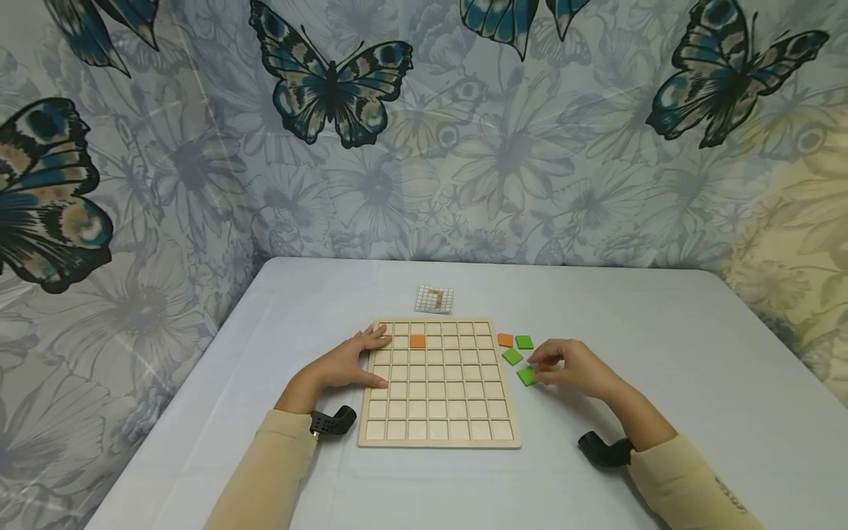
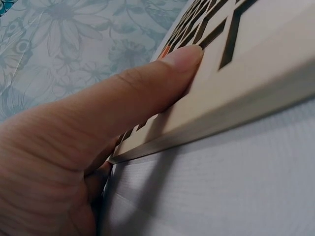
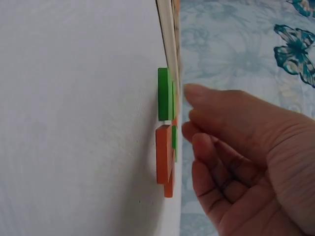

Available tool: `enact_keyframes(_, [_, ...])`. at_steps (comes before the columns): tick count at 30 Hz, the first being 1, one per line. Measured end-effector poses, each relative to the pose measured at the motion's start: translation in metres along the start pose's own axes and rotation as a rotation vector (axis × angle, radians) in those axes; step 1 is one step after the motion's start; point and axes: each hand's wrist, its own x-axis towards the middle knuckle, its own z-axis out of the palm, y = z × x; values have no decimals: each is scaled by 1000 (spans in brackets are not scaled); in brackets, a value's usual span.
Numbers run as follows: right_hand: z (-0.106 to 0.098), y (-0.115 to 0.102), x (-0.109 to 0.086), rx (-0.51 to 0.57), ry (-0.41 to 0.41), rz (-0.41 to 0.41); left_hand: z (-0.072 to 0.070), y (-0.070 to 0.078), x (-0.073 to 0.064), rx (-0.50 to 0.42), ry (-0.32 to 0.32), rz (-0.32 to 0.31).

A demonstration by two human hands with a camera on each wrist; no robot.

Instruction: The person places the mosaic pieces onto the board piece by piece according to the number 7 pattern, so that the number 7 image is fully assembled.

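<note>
My left hand (image 1: 344, 362) rests along the left edge of a pale wooden grid board (image 1: 439, 443), fingers spread. Its thumb (image 2: 182, 61) lies on the board's frame in the left wrist view. One orange tile (image 1: 417, 341) sits in a cell of an upper row. Right of the board lie three green tiles, the nearest green tile (image 1: 526, 376) right at my right hand's fingertips, plus a loose orange tile (image 1: 506, 340). My right hand (image 1: 573, 366) hovers there, fingers bent, nothing held. Orange tiles (image 3: 163, 155) stand out close below it in the right wrist view.
A small card with a printed coloured grid (image 1: 433, 299) lies behind the board. A white cloth covers the table (image 1: 318, 294), with a butterfly-patterned curtain (image 1: 517, 147) behind. Dark wrist devices (image 1: 604, 450) sit on both wrists.
</note>
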Motion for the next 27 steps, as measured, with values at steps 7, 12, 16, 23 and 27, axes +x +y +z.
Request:
enact_keyframes(7, [5,-2,-1,-49,-9,-30,0,1,0,10,-1,5])
enact_keyframes(12, [6,-2,-1,-72,-4,-66,0,1,-1,4,0,9])
enact_keyframes(16, [6,-1,-1,-75,-4,-80,-1,0,-1,2,1,14])
enact_keyframes(23, [6,1,1,-116,-16,-77,0,0,-1,7,0,5])
enact_keyframes(27, [6,3,2,-122,-22,-59,1,1,0,14,2,1])
